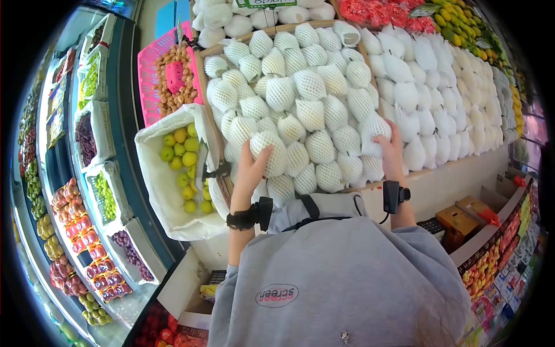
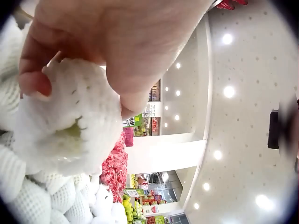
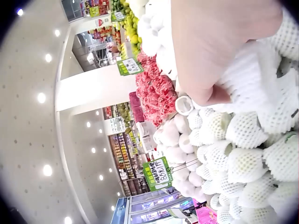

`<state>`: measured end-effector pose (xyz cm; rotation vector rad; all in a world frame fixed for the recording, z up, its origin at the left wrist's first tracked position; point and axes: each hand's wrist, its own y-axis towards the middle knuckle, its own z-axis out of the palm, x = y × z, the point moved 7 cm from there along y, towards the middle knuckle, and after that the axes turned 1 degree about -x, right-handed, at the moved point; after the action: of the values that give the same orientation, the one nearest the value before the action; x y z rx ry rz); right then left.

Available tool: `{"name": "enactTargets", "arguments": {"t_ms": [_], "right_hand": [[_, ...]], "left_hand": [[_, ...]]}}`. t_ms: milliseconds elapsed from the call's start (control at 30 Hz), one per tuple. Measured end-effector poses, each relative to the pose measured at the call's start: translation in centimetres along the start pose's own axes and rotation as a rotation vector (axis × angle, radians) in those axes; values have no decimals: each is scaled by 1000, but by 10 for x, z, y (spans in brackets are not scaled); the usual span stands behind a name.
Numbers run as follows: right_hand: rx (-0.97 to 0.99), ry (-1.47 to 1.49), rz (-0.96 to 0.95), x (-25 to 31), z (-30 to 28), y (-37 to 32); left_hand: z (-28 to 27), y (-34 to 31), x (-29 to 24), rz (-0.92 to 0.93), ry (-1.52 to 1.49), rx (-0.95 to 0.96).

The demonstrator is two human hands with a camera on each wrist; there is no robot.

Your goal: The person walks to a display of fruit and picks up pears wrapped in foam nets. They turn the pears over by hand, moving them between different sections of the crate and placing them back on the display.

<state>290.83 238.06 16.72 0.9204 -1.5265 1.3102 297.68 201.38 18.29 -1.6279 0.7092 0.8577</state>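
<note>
Rows of fruit in white foam nets [image 1: 310, 85] fill a tilted wooden-edged bin in the head view. At its lower left, the left hand [image 1: 252, 168] grips a netted fruit [image 1: 269, 151] between thumb and fingers; in the left wrist view this fruit [image 2: 70, 121] shows a greenish patch through the net. On the right side of the bin, the right hand [image 1: 391, 151] holds another netted fruit [image 1: 374, 134]. Up close in the right wrist view, the right hand [image 3: 219, 51] curls its thumb against white netting [image 3: 254, 79], its other fingertips hidden.
Left of the bin are a white-lined box of yellow-green fruit [image 1: 186, 168] and a pink basket [image 1: 151, 87] of small brown items. More white-wrapped fruit [image 1: 442, 98] lies to the right, with red-wrapped items [image 1: 384, 13] behind. A green price sign [image 3: 157, 173] stands among the fruit.
</note>
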Motion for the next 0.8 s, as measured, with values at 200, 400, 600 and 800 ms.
{"name": "enactTargets", "arguments": {"t_ms": [200, 400, 600, 800], "right_hand": [[60, -359, -305, 14, 4, 1], [195, -890, -656, -7, 47, 32], [27, -1045, -633, -26, 49, 26], [33, -830, -683, -21, 17, 12]], "left_hand": [[10, -17, 28, 180, 130, -39], [11, -23, 36, 281, 95, -189], [52, -21, 18, 167, 106, -129], [151, 18, -22, 499, 332, -161]]}}
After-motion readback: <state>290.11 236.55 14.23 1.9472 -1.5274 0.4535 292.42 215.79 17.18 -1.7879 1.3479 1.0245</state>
